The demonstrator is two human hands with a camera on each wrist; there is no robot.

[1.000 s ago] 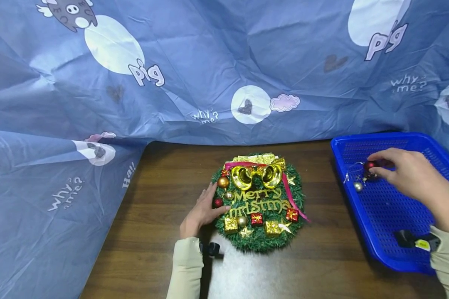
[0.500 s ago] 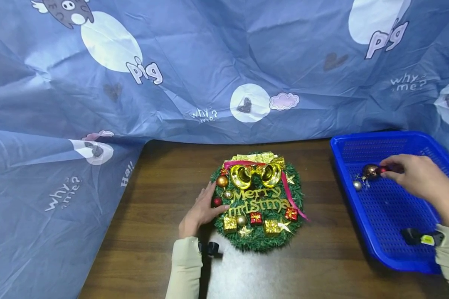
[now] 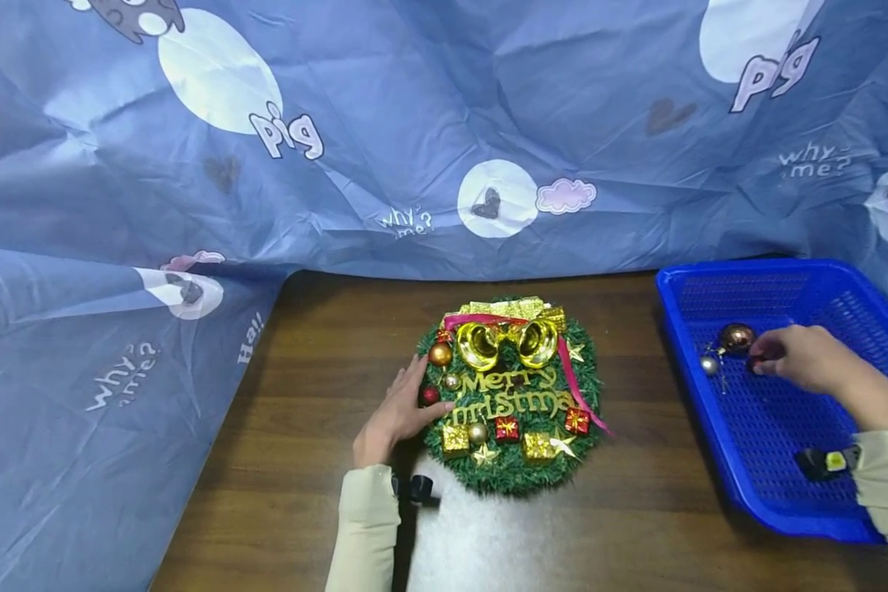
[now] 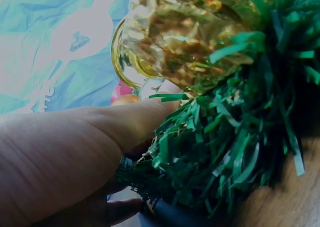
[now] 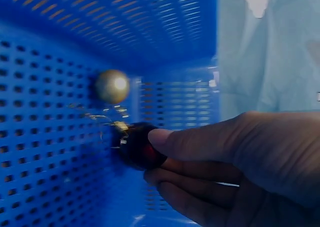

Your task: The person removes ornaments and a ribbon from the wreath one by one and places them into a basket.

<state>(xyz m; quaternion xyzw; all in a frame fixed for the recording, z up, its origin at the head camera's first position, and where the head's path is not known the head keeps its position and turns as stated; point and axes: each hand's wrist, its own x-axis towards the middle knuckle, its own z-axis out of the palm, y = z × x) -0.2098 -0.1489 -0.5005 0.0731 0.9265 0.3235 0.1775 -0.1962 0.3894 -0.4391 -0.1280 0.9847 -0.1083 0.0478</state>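
A green tinsel Christmas wreath (image 3: 514,473) lies on the table, decorated with gold bells, gift boxes, stars, baubles and a "Merry Christmas" sign. My left hand (image 3: 392,415) rests on its left edge, fingers along the outer side and thumb lying over the front. In the left wrist view, the thumb reaches into the tinsel (image 4: 200,152) beside a gold foil box (image 4: 185,37). Inside the blue basket, my right hand (image 3: 810,358) pinches a small dark red bauble (image 3: 756,363) between thumb and fingers. A brown bauble (image 3: 736,337) and a silvery-gold bauble (image 3: 709,364) lie beside it.
The blue plastic basket (image 3: 710,460) has raised perforated walls and stands at the right of the wooden table (image 3: 296,493). A blue printed cloth (image 3: 385,164) hangs behind the table and down its left side.
My right hand has lowered the red bauble a little toward the near side, away from the brown bauble, which now shows fully. The left hand has stayed on the wreath.
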